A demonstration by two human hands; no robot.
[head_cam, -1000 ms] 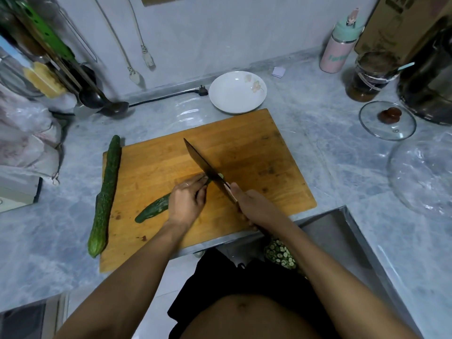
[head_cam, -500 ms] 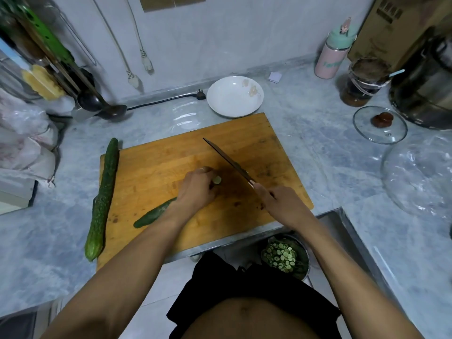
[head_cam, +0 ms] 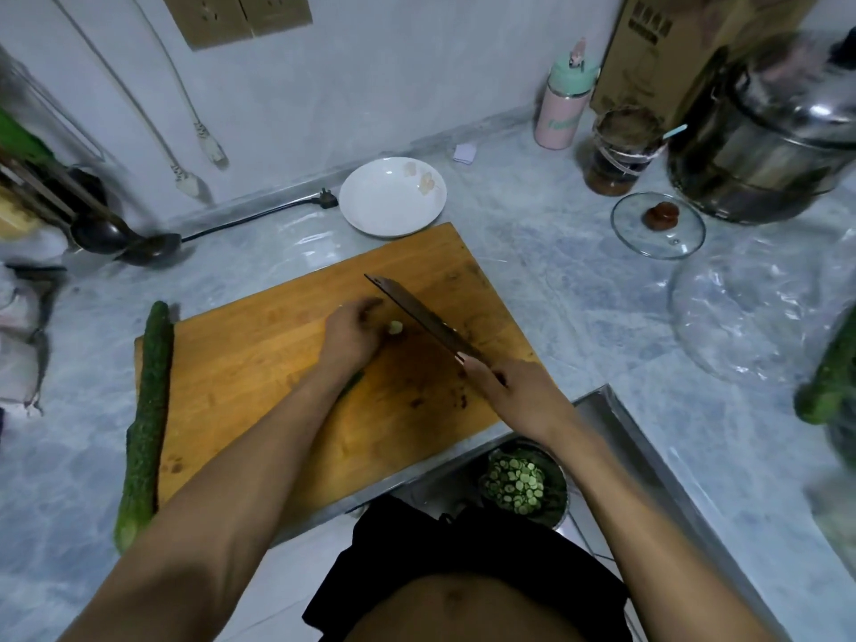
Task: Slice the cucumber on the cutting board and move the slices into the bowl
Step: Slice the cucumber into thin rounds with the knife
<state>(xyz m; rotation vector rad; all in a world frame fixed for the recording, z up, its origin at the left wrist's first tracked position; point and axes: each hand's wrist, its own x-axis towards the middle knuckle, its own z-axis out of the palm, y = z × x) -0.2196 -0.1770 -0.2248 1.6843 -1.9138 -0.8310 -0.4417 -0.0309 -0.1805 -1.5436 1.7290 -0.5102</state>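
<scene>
Steel knife (head_cam: 419,317): lifted off the cucumber since a second ago, blade now right of the cut end, gripped by right hand (head_cam: 512,391).
Left hand (head_cam: 352,333): curled over cucumber (head_cam: 395,327) on cutting board (head_cam: 259,349), slid up-board.
Bowl (head_cam: 525,484): below right hand, holds slices.
Meaning: between cuts, stub left.

Light: you work in dim, cool, even light; its source is out of view.
Shadows: soft ones lie under your forearms on the cutting board (head_cam: 259,363).
Glare: pale sheen shows on the bench (head_cam: 579,289) and the steel pot (head_cam: 764,141).
Blur: the left rack and right edge smear; the ladle (head_cam: 125,238) looks soft.
Distortion: wide-angle bending curves the wall and bench edges.
</scene>
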